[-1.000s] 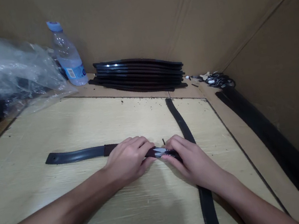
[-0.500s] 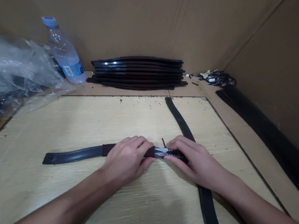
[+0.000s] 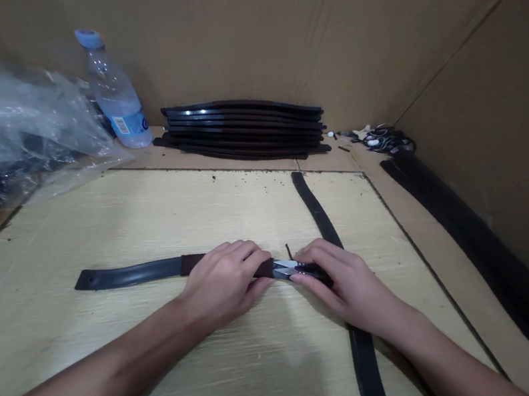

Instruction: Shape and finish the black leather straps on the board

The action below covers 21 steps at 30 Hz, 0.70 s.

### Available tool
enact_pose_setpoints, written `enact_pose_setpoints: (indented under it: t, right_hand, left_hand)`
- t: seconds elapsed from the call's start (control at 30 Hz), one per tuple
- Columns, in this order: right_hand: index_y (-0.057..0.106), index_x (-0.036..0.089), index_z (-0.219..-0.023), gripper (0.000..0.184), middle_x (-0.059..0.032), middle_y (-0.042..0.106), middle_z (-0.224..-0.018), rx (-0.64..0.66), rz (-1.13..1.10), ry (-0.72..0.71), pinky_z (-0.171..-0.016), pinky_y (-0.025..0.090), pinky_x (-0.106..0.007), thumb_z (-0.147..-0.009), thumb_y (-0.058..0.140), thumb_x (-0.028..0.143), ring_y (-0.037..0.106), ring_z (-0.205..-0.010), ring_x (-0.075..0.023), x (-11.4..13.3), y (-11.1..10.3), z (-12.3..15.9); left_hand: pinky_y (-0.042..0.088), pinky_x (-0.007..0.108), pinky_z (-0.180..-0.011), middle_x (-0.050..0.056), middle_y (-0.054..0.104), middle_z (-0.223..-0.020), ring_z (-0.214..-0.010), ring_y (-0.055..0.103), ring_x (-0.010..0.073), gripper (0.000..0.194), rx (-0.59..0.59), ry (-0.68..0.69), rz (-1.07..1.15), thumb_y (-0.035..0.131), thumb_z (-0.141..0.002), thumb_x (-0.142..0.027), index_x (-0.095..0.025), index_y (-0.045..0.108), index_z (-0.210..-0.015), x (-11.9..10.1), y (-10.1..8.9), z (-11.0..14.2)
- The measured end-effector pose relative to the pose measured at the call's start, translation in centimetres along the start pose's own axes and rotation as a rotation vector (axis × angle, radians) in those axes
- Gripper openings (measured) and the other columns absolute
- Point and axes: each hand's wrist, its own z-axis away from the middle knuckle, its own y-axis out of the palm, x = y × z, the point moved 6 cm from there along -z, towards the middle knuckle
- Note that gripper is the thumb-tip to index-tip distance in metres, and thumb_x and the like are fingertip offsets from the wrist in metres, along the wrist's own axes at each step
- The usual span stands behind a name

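Observation:
My left hand (image 3: 225,282) is closed over a black strip (image 3: 130,275) with a hole near its far-left end, pressing it to the board. A dark brown sleeve (image 3: 191,263) wraps the strip's middle and shows on both sides of my fingers. In my right hand (image 3: 347,282) is a pair of small scissors (image 3: 286,266) with black handles. Their pale blades lie slightly apart against the sleeve's right edge, close to my left fingertips. A short dark sliver (image 3: 288,251) sticks up beside the blades. The strip's right part is hidden by my right hand.
A second black strip (image 3: 366,370) passes under my right wrist. At the back stand a stack of dark strips (image 3: 243,130), a water bottle (image 3: 125,106) and clear plastic bags (image 3: 12,118). Black strips (image 3: 477,257) lie along the right cardboard wall, near a tangle of cords (image 3: 389,138).
My right hand has drawn back slightly to the right with the scissors, baring more of the blades. The left hand keeps its hold on the strip. The view has shifted a little.

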Motion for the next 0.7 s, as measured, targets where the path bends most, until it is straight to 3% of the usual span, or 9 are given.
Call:
enact_pose_setpoints:
  t: [0.7]
  right_hand:
    - [0.054,0.018,-0.097,0.011,-0.0083,0.057,-0.094,-0.025,-0.011,-0.004,-0.075,0.05,-0.033,-0.087,0.051,0.023,0.057,-0.084,-0.0191,0.19,-0.23,0.06]
  left_hand:
    - [0.046,0.035,-0.077,0.006,0.062,-0.096,-0.088,0.057,0.0197,0.027,-0.027,0.012,0.002,0.051,-0.085,-0.034,-0.017,0.058,-0.105,-0.07,-0.12,-0.04]
